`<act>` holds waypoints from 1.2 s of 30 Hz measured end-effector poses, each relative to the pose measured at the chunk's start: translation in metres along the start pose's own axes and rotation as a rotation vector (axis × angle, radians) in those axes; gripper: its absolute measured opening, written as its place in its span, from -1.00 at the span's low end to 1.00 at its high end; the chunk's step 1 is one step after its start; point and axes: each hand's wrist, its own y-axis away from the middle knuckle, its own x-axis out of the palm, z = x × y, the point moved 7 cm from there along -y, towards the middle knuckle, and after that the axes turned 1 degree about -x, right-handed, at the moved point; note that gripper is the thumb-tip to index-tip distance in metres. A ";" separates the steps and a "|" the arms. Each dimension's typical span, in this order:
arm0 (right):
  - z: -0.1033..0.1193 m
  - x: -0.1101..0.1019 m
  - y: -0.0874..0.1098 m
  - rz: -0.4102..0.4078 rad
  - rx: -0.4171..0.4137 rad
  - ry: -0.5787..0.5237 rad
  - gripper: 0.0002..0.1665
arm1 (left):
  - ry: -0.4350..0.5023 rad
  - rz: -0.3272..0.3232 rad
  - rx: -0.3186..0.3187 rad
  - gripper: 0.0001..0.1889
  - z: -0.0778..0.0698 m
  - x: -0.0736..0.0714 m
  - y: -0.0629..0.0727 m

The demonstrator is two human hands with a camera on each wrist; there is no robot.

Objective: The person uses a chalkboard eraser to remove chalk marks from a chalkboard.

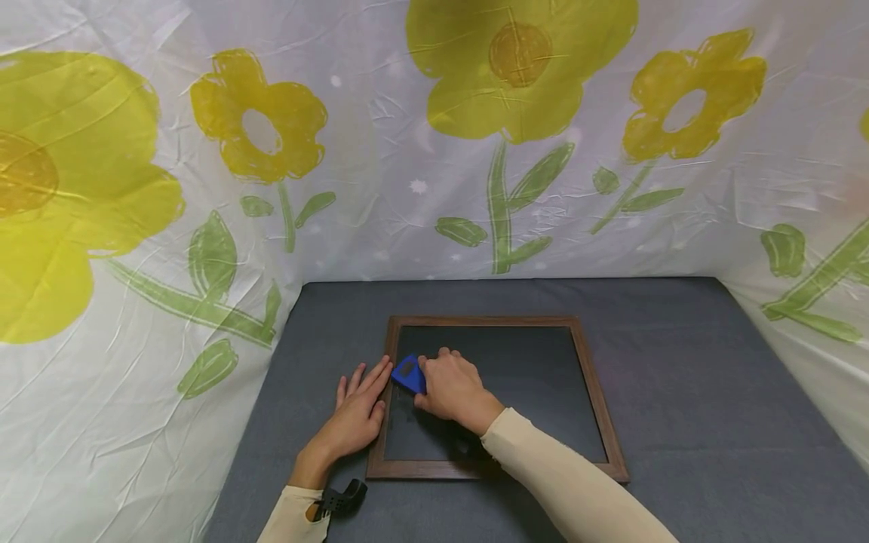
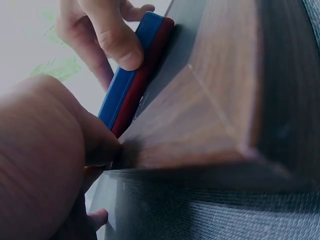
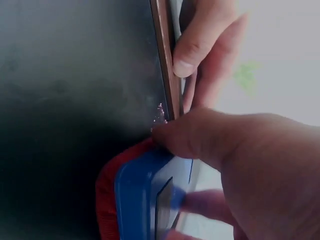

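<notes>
A wood-framed blackboard [image 1: 502, 407] lies flat on the dark cloth. My right hand [image 1: 453, 383] grips a blue chalkboard eraser [image 1: 409, 374], thumb on one side and fingers on the other, near the board's left side. Its red felt pad [image 3: 106, 200] is against the black surface in the right wrist view. A few pinkish crumbs [image 3: 160, 114] lie beside the felt, close to the frame. With its fingers extended, my left hand [image 1: 356, 415] rests at the frame's left edge; its thumb [image 3: 187, 65] touches the wood.
Dark grey cloth [image 1: 706, 392] covers the table around the board. A white curtain with yellow flowers [image 1: 380, 188] hangs behind and at both sides. A black band [image 1: 345, 498] is strapped on the left wrist.
</notes>
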 end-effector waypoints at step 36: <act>-0.028 -0.006 0.020 0.091 -0.133 -0.031 -0.15 | 0.041 -0.018 0.054 -0.24 0.004 0.001 0.001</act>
